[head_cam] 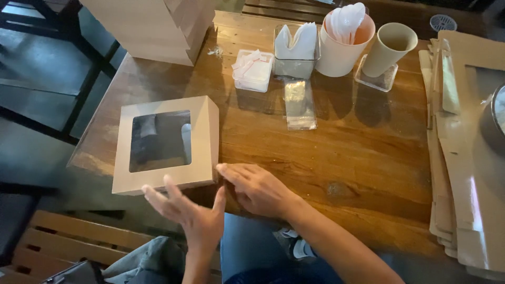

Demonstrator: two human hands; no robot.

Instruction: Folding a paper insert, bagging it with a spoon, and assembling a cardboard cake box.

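Note:
A square kraft-paper box with a clear window in its lid lies near the left corner of the wooden table. My left hand hovers just in front of the box's near edge, fingers spread, holding nothing. My right hand rests on the table at the box's near right corner, fingertips touching or almost touching it. Dark contents show dimly through the window.
A stack of flat kraft box blanks lies along the right edge. At the back stand a cup of white plastic spoons, a paper cup, a napkin holder, a small white tub, a clear bag and stacked boxes.

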